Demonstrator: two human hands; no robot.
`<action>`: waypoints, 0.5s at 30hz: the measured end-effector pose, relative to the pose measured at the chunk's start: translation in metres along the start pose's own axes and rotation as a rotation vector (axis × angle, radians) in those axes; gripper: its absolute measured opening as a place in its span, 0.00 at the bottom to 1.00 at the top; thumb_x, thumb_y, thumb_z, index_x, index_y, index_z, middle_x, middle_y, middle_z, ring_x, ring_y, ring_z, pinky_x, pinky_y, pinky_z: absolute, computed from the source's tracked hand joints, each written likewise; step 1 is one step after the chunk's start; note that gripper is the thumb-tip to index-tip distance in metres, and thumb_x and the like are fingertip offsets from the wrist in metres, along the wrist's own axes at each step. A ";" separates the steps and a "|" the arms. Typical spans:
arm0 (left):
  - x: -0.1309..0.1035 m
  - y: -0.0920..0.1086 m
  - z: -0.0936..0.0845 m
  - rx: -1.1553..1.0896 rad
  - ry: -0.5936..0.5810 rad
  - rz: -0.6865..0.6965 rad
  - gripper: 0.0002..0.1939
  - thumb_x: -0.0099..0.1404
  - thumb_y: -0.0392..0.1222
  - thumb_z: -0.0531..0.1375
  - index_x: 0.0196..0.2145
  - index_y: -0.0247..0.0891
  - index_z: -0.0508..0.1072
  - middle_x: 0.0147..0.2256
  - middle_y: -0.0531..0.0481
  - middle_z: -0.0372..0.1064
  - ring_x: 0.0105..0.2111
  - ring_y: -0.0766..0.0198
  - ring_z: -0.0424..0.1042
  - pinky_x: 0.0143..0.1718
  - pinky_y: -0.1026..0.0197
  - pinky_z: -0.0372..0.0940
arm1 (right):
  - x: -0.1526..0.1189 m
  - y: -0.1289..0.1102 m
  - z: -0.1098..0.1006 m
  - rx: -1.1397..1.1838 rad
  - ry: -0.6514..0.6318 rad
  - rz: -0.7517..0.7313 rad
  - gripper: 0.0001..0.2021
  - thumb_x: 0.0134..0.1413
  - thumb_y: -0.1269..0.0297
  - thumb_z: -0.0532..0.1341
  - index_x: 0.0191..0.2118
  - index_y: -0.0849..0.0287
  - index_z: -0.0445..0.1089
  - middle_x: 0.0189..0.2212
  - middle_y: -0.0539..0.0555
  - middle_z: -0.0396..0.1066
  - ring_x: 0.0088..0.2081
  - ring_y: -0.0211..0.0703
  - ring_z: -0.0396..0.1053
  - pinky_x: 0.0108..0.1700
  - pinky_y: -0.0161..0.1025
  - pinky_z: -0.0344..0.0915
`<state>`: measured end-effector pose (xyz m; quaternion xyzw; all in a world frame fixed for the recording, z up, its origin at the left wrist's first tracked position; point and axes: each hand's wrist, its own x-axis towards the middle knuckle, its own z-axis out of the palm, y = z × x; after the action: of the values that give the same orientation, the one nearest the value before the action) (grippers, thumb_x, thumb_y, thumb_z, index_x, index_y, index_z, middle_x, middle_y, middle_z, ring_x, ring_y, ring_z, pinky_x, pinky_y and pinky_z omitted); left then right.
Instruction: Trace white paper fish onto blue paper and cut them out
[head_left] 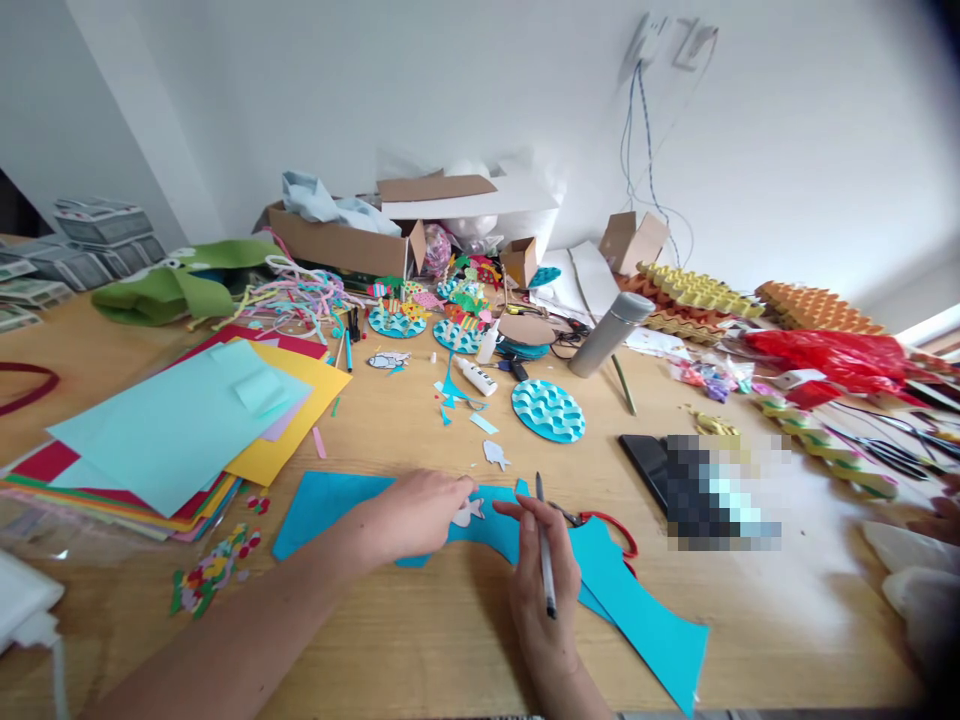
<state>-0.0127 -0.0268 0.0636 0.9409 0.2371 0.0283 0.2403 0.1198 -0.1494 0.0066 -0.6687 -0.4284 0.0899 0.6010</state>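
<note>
My left hand (427, 508) is bent over a sheet of blue paper (337, 500), its fingertips pressing a small white fish cutout (469, 513) onto it. My right hand (544, 570) is closed around a slim grey pen (545, 550), just right of the fish, its index finger pointing toward the cutout. Under and beyond this hand lie cut pieces of blue paper (645, 610) with curved edges. Red-handled scissors (626, 535) are partly covered by the paper. Another pale fish cutout (495, 454) rests farther back on the wooden table.
Coloured sheets (180, 430) are stacked at left. Glue bottles (478, 377), a wavy blue disc (548, 410) and a metal flask (611, 333) stand or lie behind the hands. A dark phone (645, 465) is at right. Boxes (337, 240) line the wall.
</note>
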 end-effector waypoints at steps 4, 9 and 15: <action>-0.009 0.000 -0.007 -0.128 0.047 0.008 0.17 0.65 0.32 0.52 0.48 0.42 0.73 0.43 0.47 0.76 0.44 0.56 0.75 0.43 0.58 0.67 | 0.000 -0.001 -0.002 -0.002 0.045 0.008 0.07 0.66 0.60 0.54 0.42 0.56 0.66 0.36 0.54 0.74 0.38 0.44 0.71 0.43 0.43 0.63; -0.030 -0.002 -0.024 -0.437 0.242 -0.005 0.14 0.68 0.40 0.51 0.47 0.41 0.74 0.42 0.49 0.77 0.41 0.61 0.76 0.44 0.59 0.68 | 0.004 -0.001 -0.001 -0.015 0.031 -0.064 0.06 0.66 0.63 0.53 0.43 0.56 0.66 0.36 0.53 0.73 0.38 0.43 0.70 0.43 0.42 0.63; -0.043 -0.030 -0.030 -0.426 0.832 -0.266 0.13 0.65 0.48 0.56 0.42 0.39 0.73 0.23 0.55 0.73 0.26 0.62 0.75 0.35 0.60 0.68 | 0.008 -0.001 0.001 -0.064 -0.026 -0.138 0.05 0.65 0.65 0.54 0.42 0.55 0.67 0.36 0.53 0.72 0.38 0.44 0.69 0.41 0.41 0.63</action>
<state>-0.0689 -0.0104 0.0783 0.7411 0.4204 0.4189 0.3139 0.1240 -0.1434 0.0110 -0.6551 -0.4838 0.0430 0.5787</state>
